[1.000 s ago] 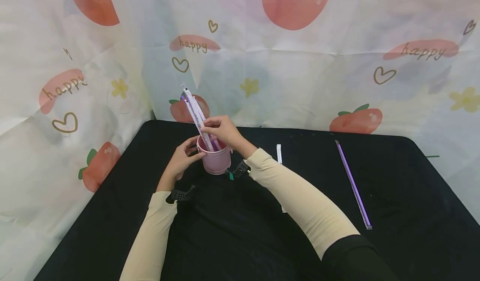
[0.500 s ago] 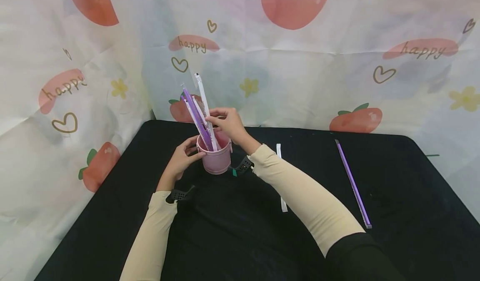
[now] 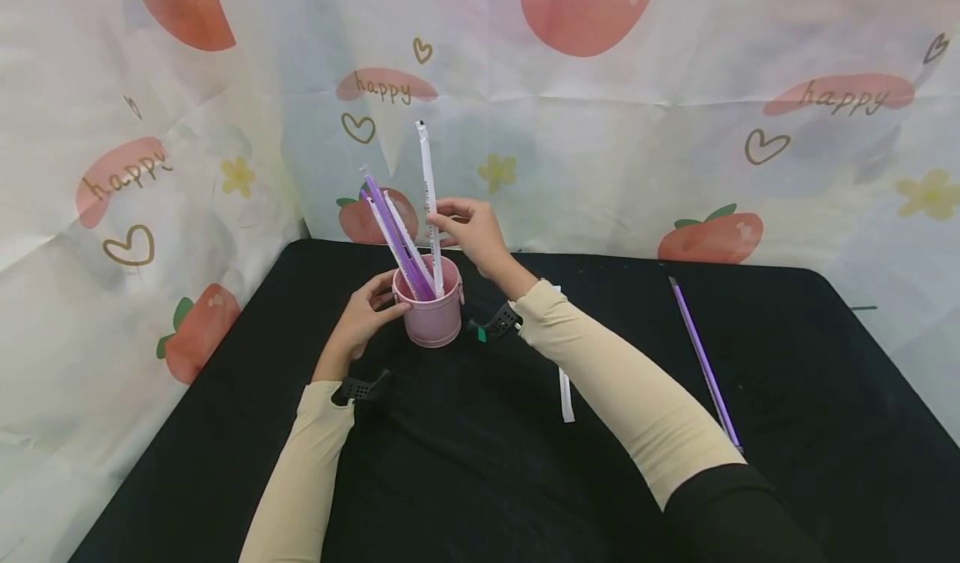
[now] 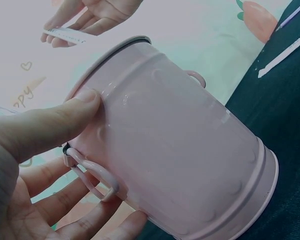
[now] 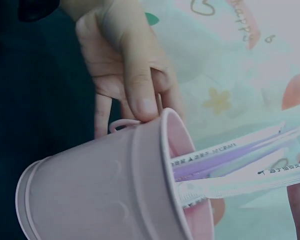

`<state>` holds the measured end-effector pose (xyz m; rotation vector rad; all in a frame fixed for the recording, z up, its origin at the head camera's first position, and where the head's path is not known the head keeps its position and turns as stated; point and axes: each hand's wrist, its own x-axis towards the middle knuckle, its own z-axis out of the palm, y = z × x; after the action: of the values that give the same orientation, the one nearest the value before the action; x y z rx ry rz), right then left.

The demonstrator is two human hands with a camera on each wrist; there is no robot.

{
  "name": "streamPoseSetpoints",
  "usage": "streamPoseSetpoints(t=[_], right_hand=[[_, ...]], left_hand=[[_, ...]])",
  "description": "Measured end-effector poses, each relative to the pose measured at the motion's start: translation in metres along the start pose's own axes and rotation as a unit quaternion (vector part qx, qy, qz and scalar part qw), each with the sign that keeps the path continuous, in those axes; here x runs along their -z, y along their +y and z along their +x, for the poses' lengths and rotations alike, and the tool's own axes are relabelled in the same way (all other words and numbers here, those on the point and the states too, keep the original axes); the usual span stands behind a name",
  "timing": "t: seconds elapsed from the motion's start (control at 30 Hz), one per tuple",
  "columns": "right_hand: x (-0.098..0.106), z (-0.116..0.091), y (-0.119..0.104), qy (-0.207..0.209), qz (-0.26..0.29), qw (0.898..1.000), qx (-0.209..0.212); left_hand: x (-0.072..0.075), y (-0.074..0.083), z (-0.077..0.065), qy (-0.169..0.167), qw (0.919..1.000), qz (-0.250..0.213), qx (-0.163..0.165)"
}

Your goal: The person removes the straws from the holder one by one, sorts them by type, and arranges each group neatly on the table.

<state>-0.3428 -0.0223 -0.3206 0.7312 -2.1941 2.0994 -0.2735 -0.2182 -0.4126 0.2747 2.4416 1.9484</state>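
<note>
My left hand (image 3: 363, 321) holds the small pink bucket (image 3: 432, 323) at its left side. In the left wrist view, the thumb (image 4: 85, 105) presses on the wall near the rim, with the other fingers around a small side handle (image 4: 97, 180). My right hand (image 3: 474, 233) pinches a white paper-wrapped straw (image 3: 428, 171) about midway. That straw stands nearly upright, its lower end inside the bucket in the right wrist view. Purple straws (image 3: 397, 229) and other white-wrapped ones lean left in the bucket; their lower ends are hidden by its wall.
A white-wrapped straw (image 3: 566, 396) lies on the black tablecloth (image 3: 450, 463), partly covered by my right sleeve (image 3: 600, 371). Farther right lies a purple straw (image 3: 701, 354). A printed fabric backdrop (image 3: 600, 163) rises behind the table.
My right hand has moved up and right, separating the white-wrapped straw from the bunch, raising it and turning it more upright. The left hand and the bucket stay in place.
</note>
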Motion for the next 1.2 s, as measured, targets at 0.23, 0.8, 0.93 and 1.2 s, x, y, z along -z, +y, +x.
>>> streamPoseSetpoints(t=[0.23, 0.8, 0.93, 1.2], right_hand=[[0.010, 0.001, -0.004, 0.011, 0.029, 0.999, 0.015], [0.032, -0.006, -0.028, 0.014, 0.045, 0.998, 0.041], [0.041, -0.013, -0.031, 0.009, 0.036, 0.999, 0.040], [0.064, -0.030, -0.027, -0.010, 0.005, 1.000, 0.027]], left_hand=[[0.000, 0.000, -0.001, -0.001, 1.0000, -0.007, -0.006], [0.001, 0.001, -0.001, -0.005, 0.9999, -0.006, -0.011], [0.001, 0.000, -0.001, -0.005, 0.9999, -0.006, -0.012], [0.001, -0.002, -0.001, -0.003, 1.0000, -0.002, -0.007]])
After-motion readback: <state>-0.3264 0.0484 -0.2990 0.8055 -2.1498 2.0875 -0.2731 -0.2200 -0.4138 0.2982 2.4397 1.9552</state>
